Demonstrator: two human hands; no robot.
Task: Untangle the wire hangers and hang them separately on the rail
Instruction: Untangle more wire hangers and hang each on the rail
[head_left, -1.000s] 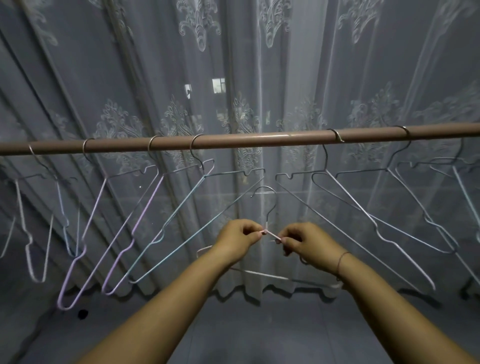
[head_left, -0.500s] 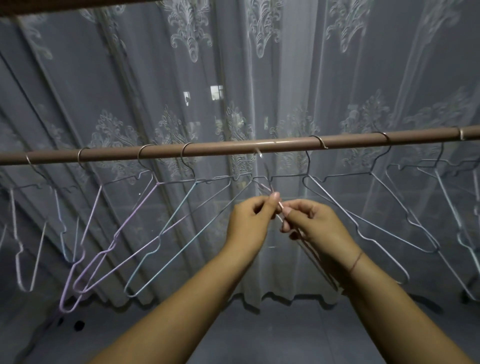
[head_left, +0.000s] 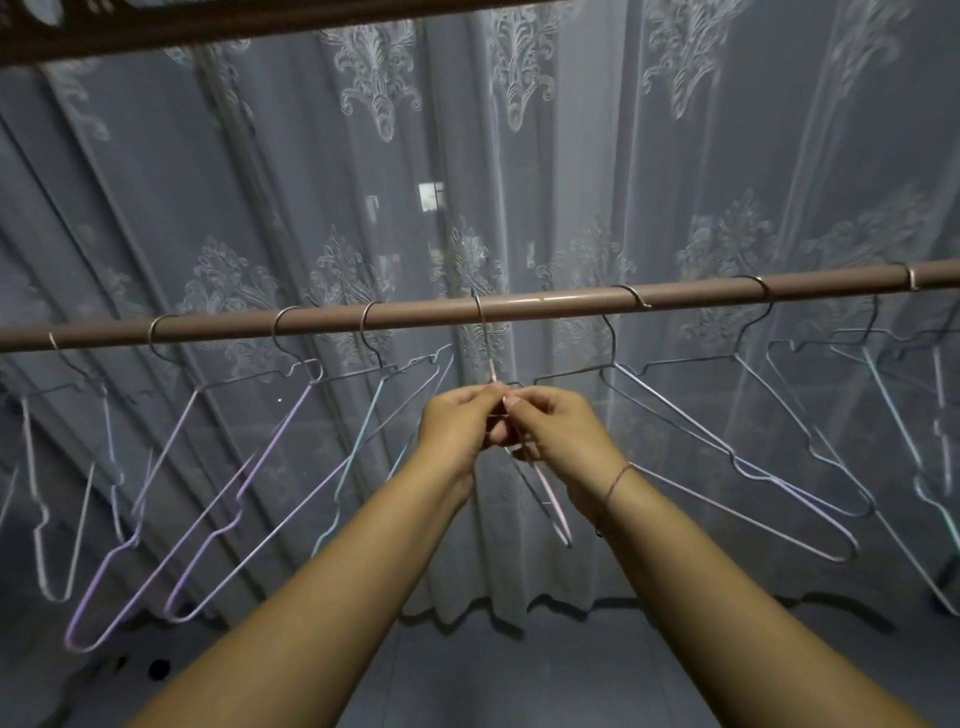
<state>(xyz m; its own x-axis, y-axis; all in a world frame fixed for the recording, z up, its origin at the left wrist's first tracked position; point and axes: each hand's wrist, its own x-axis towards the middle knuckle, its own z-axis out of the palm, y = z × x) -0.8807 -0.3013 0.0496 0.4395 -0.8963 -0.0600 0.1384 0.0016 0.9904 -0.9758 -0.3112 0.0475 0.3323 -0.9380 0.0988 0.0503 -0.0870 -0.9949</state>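
Left hand (head_left: 457, 426) and right hand (head_left: 563, 439), fingers curled, pinch hanger (head_left: 551, 501) at neck — the sound hold; wire judged light, springy, slick.

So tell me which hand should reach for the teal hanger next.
Left. The left hand sits nearer the teal hanger; the right hand would likely cross the pink hanger both pinch.

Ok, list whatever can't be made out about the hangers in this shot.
- Head view: the neck of the pink hanger is covered by the left hand and right hand pinching it.
- Head view: its hook is too thin and edge-on to tell whether it rests on the rail.
- Head view: the rightmost hangers are cut off by the right edge.
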